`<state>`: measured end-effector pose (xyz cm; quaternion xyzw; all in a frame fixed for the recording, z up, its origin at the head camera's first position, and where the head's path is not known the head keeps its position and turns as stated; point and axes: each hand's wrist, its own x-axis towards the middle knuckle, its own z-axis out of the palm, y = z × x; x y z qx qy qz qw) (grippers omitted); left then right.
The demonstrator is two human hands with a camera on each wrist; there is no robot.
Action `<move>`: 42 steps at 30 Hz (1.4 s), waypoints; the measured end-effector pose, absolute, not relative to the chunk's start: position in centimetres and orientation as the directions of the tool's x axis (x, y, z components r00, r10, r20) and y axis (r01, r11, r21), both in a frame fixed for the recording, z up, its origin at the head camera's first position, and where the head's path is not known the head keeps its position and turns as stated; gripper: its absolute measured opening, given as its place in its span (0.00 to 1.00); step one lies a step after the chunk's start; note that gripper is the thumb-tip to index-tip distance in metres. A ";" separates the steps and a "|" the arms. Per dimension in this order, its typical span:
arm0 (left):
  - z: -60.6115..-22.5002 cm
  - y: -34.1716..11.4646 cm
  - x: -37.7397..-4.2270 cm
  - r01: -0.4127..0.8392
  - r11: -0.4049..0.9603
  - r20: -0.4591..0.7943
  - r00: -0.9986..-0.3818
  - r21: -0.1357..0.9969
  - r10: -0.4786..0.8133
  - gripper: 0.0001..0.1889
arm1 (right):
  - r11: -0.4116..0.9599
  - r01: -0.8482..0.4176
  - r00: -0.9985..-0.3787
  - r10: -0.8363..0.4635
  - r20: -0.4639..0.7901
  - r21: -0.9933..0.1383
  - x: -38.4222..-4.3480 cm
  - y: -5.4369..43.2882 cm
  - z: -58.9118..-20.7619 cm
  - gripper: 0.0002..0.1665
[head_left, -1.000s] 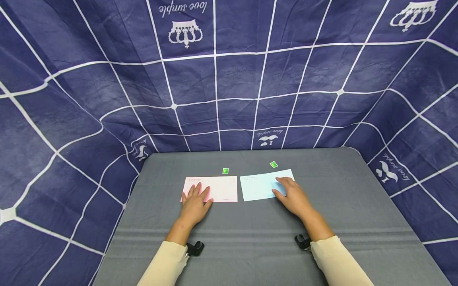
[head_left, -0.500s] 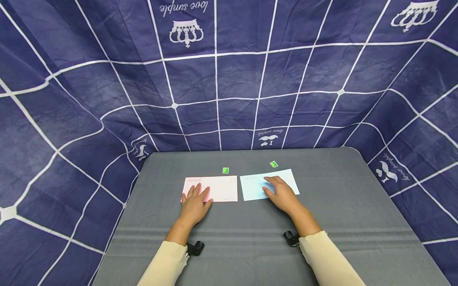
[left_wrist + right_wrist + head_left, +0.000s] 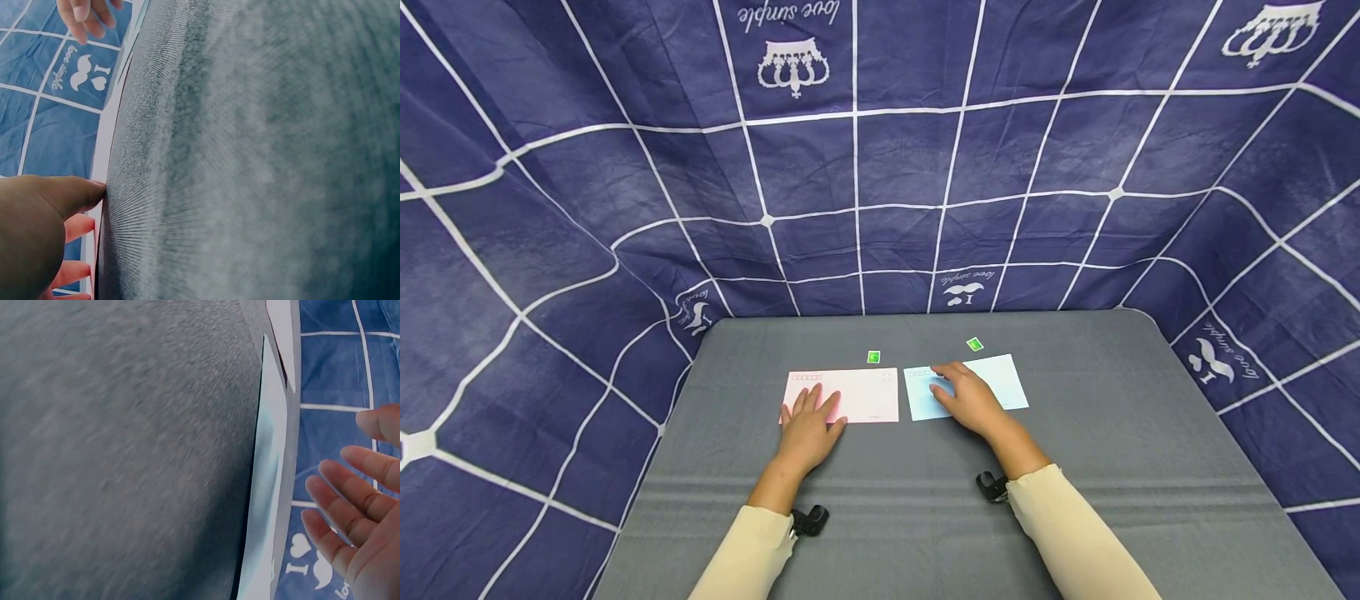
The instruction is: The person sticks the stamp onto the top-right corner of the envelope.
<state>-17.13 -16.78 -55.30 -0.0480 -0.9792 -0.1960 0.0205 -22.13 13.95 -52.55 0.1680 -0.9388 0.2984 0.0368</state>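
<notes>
A pink envelope (image 3: 865, 396) lies flat on the grey table, with my left hand (image 3: 807, 432) resting on its left part, fingers spread. In the left wrist view the thumb (image 3: 84, 192) touches down at the envelope's near edge. To its right lies a light blue envelope (image 3: 1000, 383), slightly tilted. My right hand (image 3: 972, 402) hovers above that envelope's left half, fingers relaxed and holding nothing. The right wrist view shows a gap between the fingers (image 3: 340, 500) and the blue envelope (image 3: 265, 462). Two small green stamps lie beyond: one stamp (image 3: 874, 357) behind the pink envelope, another stamp (image 3: 974, 344) behind the blue.
The grey cloth-covered table (image 3: 895, 517) extends around both envelopes. A blue curtain (image 3: 902, 158) with white grid lines hangs behind and along both sides. Each wrist wears a black camera mount, the left mount (image 3: 810, 521) and the right mount (image 3: 992, 486).
My right hand has moved left over the blue envelope, from its right end to its left half, uncovering the right end. My left hand, both envelopes and the stamps have stayed in place.
</notes>
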 end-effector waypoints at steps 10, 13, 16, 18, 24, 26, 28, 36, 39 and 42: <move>-55.6 -16.8 -17.2 0.092 0.918 0.050 -0.996 0.387 0.079 0.30 | 0.754 -0.326 -0.943 -0.300 0.142 -0.570 -23.6 12.2 -52.4 0.25; -55.7 -16.9 -17.2 0.088 0.916 0.042 -0.996 0.392 0.078 0.30 | 0.749 -0.320 -0.945 -0.298 0.136 -0.580 -23.9 11.5 -52.3 0.24; -55.7 -17.0 -17.2 0.091 0.909 0.046 -0.996 0.406 0.079 0.30 | 0.749 -0.318 -0.945 -0.302 0.128 -0.581 -24.3 11.0 -52.4 0.24; -55.7 -17.0 -17.3 0.094 0.905 0.049 -0.996 0.416 0.081 0.30 | 0.750 -0.317 -0.945 -0.303 0.125 -0.581 -24.5 10.7 -52.4 0.23; -55.9 -17.0 -17.4 0.096 0.907 0.046 -0.995 0.409 0.085 0.29 | 0.739 -0.327 -0.940 -0.317 0.125 -0.589 -25.3 9.7 -52.6 0.23; -55.8 -17.0 -17.4 0.091 0.909 0.036 -0.996 0.406 0.083 0.29 | 0.731 -0.333 -0.938 -0.322 0.129 -0.595 -25.5 9.4 -52.5 0.23; -55.7 -16.9 -17.4 0.087 0.909 0.028 -0.996 0.407 0.083 0.29 | 0.730 -0.332 -0.938 -0.322 0.127 -0.598 -25.8 9.1 -52.4 0.23; -55.0 -16.8 -17.4 0.081 0.906 0.025 -0.997 0.416 0.077 0.29 | 0.759 -0.340 -0.931 -0.355 0.084 -0.555 -27.0 8.0 -52.4 0.23; -54.8 -16.8 -17.2 0.076 0.906 0.016 -0.997 0.416 0.077 0.29 | 0.765 -0.338 -0.930 -0.361 0.069 -0.549 -27.3 7.7 -52.7 0.23; -54.8 -16.7 -17.2 0.078 0.908 0.012 -0.997 0.411 0.080 0.29 | 0.768 -0.328 -0.933 -0.353 0.063 -0.550 -27.6 7.5 -53.1 0.23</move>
